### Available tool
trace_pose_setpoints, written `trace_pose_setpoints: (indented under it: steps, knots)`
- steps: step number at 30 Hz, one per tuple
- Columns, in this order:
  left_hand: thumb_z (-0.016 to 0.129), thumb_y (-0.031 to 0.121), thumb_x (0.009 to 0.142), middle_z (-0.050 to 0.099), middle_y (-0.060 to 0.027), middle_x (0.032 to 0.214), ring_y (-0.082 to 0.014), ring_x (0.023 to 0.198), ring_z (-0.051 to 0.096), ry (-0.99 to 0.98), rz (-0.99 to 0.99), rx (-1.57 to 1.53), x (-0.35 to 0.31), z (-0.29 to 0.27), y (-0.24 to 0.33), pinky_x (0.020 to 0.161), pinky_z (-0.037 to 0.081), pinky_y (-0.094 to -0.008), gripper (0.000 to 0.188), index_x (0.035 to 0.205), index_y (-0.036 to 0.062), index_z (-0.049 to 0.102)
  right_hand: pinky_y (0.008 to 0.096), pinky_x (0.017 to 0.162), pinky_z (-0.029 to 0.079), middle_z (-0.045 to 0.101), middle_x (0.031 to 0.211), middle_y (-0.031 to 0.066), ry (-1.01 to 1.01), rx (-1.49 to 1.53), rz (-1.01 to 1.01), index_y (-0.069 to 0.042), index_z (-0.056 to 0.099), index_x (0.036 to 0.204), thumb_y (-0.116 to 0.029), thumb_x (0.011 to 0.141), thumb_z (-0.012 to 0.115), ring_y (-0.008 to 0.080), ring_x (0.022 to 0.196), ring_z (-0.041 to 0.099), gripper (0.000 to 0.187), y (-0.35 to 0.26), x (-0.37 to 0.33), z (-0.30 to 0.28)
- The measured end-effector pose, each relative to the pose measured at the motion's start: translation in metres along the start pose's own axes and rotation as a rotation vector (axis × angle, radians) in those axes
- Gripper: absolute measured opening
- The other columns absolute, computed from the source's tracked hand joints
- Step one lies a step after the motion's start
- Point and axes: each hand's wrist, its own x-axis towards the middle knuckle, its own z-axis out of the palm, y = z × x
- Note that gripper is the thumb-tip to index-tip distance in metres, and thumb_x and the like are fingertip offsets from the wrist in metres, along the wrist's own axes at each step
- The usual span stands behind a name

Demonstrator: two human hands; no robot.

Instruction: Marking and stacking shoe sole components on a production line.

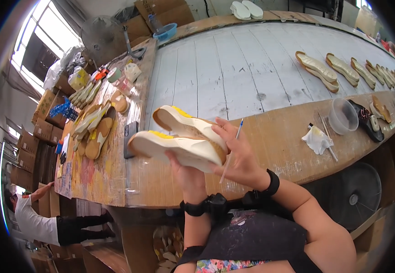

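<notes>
A pair of white and tan shoe soles (174,148) with yellow along their upper edges is held up over the front edge of the table. My left hand (187,175) is closed on the nearer sole from below, thumb against its white side. At the right end of the pair, my right hand (240,157) grips both soles with its fingers. A thin pale stick (231,152) with a blue tip, like a fine brush or pen, is also held in that hand, slanting across the fingers. The tan undersides are mostly turned away.
A pile of soles (95,132) lies on the left table beside a dark phone (131,139). More soles (318,70) stand in a row on the pale conveyor belt (224,59). A clear tub (343,116) and white cloth (318,139) sit right. Another person (38,218) stands far left.
</notes>
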Motion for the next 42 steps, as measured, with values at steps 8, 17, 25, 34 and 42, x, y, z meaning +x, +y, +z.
trace_pose_setpoints:
  steps: [8,17,25,34,42]
  knots:
    - [0.034,0.028,0.094,0.048,-0.0140,0.120,-0.0246,0.106,0.053,-0.248,-0.084,-0.014,-0.018,0.007,-0.003,0.088,0.046,-0.0368,0.042,0.122,-0.0015,0.039,0.0466,0.099,0.027,0.028,0.136,0.0235,-0.033,-0.011,-0.250,-0.005,0.030,0.134,-0.025,0.057,0.082,0.0394,0.123,0.028,0.095,-0.003,-0.016,0.002]
    - [0.029,0.032,0.096,0.041,-0.0117,0.131,-0.0271,0.119,0.041,-0.088,-0.170,-0.198,-0.016,0.007,-0.017,0.101,0.033,-0.0416,0.044,0.131,0.0050,0.032,0.0424,0.101,0.028,0.025,0.137,0.0267,0.055,-0.083,-0.217,-0.002,0.023,0.136,-0.030,0.058,0.083,0.0404,0.127,0.027,0.103,0.004,-0.036,-0.008]
    - [0.035,0.026,0.093,0.032,-0.0096,0.139,-0.0194,0.116,0.044,-0.346,-0.077,-0.056,-0.037,0.015,-0.007,0.095,0.039,-0.0367,0.049,0.137,0.0091,0.024,0.0356,0.095,0.036,0.042,0.129,0.0230,-0.027,0.278,0.024,0.001,0.033,0.132,-0.023,0.085,0.056,0.0322,0.115,0.047,0.057,-0.011,-0.065,-0.028]
    - [0.048,0.012,0.090,0.056,-0.0094,0.110,-0.0187,0.097,0.056,-0.405,-0.171,0.097,-0.052,-0.029,-0.024,0.085,0.045,-0.0332,0.029,0.117,0.0038,0.044,0.0345,0.083,0.043,0.055,0.109,0.0206,-0.161,0.060,0.031,0.002,0.044,0.125,-0.013,0.080,0.060,0.0311,0.095,0.056,0.050,-0.029,-0.042,-0.052]
    - [0.045,0.014,0.091,0.056,-0.0091,0.111,-0.0181,0.099,0.057,-0.366,-0.166,0.077,-0.058,-0.009,-0.026,0.085,0.047,-0.0329,0.030,0.119,0.0055,0.044,0.0290,0.068,0.047,0.060,0.089,0.0177,-0.175,0.005,0.176,0.003,0.044,0.124,-0.010,0.079,0.059,0.0250,0.078,0.063,0.049,-0.037,-0.044,-0.055]
